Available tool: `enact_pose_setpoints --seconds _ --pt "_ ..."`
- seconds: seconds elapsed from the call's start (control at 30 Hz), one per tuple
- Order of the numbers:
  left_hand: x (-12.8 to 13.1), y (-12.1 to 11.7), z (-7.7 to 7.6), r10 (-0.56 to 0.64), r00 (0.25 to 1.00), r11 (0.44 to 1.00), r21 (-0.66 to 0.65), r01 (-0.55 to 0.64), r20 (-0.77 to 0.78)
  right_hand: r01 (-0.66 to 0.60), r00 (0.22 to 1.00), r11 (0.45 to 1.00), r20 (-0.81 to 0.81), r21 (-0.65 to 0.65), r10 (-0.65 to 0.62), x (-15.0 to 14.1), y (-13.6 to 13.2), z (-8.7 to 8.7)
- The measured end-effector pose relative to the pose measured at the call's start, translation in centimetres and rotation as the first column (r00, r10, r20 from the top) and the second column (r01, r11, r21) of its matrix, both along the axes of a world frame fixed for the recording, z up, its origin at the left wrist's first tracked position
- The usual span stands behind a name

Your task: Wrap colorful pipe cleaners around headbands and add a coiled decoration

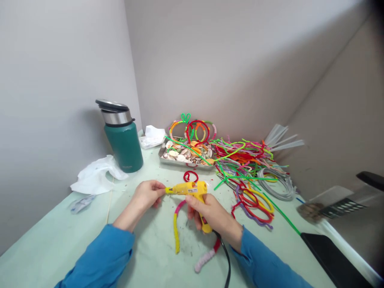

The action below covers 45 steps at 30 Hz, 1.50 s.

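Note:
My right hand (207,210) is wrapped round the handle of a yellow hot glue gun (184,188), its nozzle pointing left and its black cord trailing toward me. At the nozzle's tip, the fingers of my left hand (147,194) are pinched together; what they hold, if anything, is hidden. Beneath the gun lies a curved piece wrapped in pipe cleaner, with a yellow and pink end (176,232) and a red and pale lilac end (205,260); its middle is covered by my right hand. Just beyond the gun is a red pipe cleaner coil (191,176).
A metal tray (186,163) of seashells stands at the back, with colourful wrapped rings (198,132) behind it. Right of it are piled pipe cleaners (246,154), scissors (229,182) and coiled grey wire (277,184). A green bottle (124,146) and crumpled tissue (96,174) are at left.

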<state>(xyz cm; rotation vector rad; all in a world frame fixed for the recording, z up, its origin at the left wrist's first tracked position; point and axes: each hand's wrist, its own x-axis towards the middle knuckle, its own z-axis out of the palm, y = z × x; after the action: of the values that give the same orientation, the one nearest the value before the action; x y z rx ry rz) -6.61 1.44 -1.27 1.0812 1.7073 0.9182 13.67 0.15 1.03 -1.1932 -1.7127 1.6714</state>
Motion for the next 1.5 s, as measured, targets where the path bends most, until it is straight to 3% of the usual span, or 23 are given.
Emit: enact_pose_setpoints --seconds 0.83,1.5 --pt "0.4 -0.2 0.3 0.013 1.000 1.000 0.017 -0.012 -0.008 0.024 0.999 1.000 0.024 0.004 -0.024 -0.4 0.3 -1.2" --pt "0.4 -0.3 1.0 0.018 1.000 0.999 -0.042 -0.017 0.023 0.015 0.999 1.000 0.040 0.011 -0.015 -0.4 0.0 -0.9"
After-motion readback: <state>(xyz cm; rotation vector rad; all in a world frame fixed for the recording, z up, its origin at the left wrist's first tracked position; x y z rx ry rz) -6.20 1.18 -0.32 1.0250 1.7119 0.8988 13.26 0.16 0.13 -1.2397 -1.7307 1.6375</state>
